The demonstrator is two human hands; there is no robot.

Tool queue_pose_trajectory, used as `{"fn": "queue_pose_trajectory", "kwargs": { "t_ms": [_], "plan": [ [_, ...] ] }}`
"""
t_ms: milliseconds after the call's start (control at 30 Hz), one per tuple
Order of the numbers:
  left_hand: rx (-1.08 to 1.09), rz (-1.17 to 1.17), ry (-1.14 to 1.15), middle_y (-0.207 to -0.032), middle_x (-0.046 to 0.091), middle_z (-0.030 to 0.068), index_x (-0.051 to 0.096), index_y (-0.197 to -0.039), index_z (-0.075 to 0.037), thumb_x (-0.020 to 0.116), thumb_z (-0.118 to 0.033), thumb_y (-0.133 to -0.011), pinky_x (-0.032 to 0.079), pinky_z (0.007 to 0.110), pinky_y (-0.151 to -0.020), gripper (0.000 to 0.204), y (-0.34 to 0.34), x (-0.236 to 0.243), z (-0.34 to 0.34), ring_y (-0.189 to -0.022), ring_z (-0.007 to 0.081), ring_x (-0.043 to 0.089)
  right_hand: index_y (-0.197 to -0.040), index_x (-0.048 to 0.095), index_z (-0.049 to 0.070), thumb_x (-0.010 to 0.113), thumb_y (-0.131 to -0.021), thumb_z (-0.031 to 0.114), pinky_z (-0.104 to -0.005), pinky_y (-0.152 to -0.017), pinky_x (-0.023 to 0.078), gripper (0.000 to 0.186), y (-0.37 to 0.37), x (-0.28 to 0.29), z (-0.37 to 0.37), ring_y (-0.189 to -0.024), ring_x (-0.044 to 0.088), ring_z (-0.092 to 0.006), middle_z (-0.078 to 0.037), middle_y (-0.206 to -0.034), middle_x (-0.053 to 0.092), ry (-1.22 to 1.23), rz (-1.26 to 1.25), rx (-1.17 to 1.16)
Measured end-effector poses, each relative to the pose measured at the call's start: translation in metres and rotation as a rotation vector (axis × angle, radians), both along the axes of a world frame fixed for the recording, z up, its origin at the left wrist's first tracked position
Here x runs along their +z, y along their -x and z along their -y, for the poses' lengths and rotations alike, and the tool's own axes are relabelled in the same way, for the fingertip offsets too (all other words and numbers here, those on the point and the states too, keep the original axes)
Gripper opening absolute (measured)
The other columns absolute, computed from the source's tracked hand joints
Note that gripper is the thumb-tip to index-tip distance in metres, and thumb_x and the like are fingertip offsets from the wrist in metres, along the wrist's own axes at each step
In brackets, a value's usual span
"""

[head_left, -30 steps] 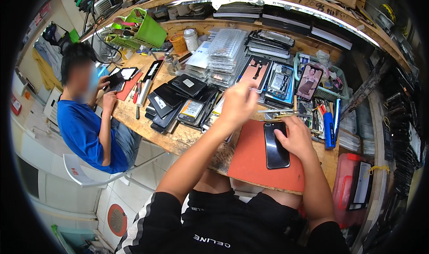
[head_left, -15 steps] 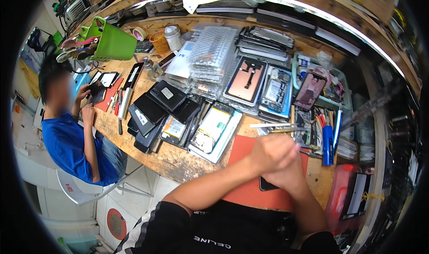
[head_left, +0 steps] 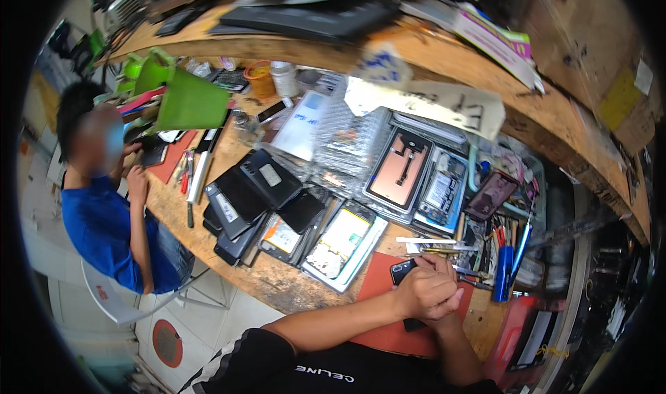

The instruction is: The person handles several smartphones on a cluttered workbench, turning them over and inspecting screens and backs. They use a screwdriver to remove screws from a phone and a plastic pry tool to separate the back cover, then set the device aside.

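Over the red mat (head_left: pixel 374 283), my left hand (head_left: pixel 418 293) and my right hand (head_left: pixel 444 318) are pressed together, both with curled fingers. My left forearm reaches in from the left and my right from below. Whether anything small is between the hands is hidden. Beneath them lies a black smartphone (head_left: pixel 401 270) with its camera end showing past the knuckles; its middle is covered. Just beyond the mat are a white stick-like tool (head_left: pixel 427 241) and several hand tools. To the left sits an opened tablet (head_left: pixel 340 245) with its battery bared.
Dark phones (head_left: pixel 260 179) are stacked at the left, bubble-wrapped packs (head_left: pixel 350 130) behind. A wooden shelf (head_left: pixel 555 109) overhangs the bench. Right of the mat lie a blue cylinder (head_left: pixel 502 272) and a red case (head_left: pixel 510 331). A co-worker in a blue shirt (head_left: pixel 104 231) sits at the left.
The view has tilted upward, so more of the shelf shows and the bench sits lower. My hands stay together, and the phone's camera end has come into sight beyond them.
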State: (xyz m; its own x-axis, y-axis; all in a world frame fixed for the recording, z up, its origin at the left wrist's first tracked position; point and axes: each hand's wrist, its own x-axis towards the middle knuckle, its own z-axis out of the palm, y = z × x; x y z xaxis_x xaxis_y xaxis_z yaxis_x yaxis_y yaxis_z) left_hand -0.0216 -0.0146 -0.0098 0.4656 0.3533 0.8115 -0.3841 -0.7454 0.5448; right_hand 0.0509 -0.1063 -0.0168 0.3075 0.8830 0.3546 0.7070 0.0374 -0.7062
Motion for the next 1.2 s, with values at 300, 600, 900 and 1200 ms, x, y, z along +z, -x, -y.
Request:
{"fn": "queue_pose_trajectory", "kwargs": {
  "t_ms": [300, 600, 900, 1200],
  "plan": [
    [0.143, 0.054, -0.086, -0.064, 0.055, 0.0086, 0.052, -0.071, -0.009, 0.07, -0.014, -0.091, 0.05, 0.043, -0.057, 0.028, 0.008, 0.007, -0.02, -0.057, 0.0305, 0.061, -0.134, 0.057, -0.001, 0.082, -0.08, 0.034, -0.0535, -0.1, 0.048, 0.069, 0.017, -0.015, -0.007, -0.116, 0.06, -0.0419, -0.024, -0.125, 0.061, -0.056, 0.156, 0.061],
    [0.113, 0.218, -0.004, -0.069, 0.062, 0.0129, 0.062, -0.075, -0.007, 0.071, -0.018, -0.09, 0.052, 0.045, -0.056, 0.021, 0.002, 0.003, -0.039, -0.061, 0.0336, 0.065, -0.121, 0.065, 0.001, 0.088, -0.074, 0.033, -0.0538, -0.092, 0.052, 0.061, 0.018, -0.002, -0.03, -0.108, 0.064, -0.0401, -0.021, -0.114, 0.066, -0.14, 0.39, 0.01],
    [0.232, 0.23, 0.472, -0.067, 0.044, -0.0014, 0.046, -0.072, -0.005, 0.057, -0.01, -0.108, 0.03, 0.03, -0.055, 0.038, 0.113, 0.021, -0.063, -0.062, 0.0065, 0.038, -0.124, 0.068, 0.0, 0.083, -0.084, 0.043, -0.048, -0.095, 0.053, 0.061, 0.053, 0.009, 0.076, -0.11, 0.061, -0.0362, -0.019, -0.116, 0.063, 0.283, 0.519, -0.304],
    [0.204, -0.324, 0.218, -0.058, 0.042, 0.0068, 0.053, -0.069, -0.004, 0.067, -0.013, -0.101, 0.031, 0.037, -0.051, 0.036, 0.176, -0.044, 0.054, -0.052, 0.0158, 0.041, -0.127, 0.067, -0.002, 0.074, -0.094, 0.022, -0.0415, -0.078, 0.062, 0.042, 0.038, -0.004, 0.072, -0.095, 0.074, -0.034, -0.022, -0.11, 0.075, 0.152, 0.554, -0.355]
  ]
}}
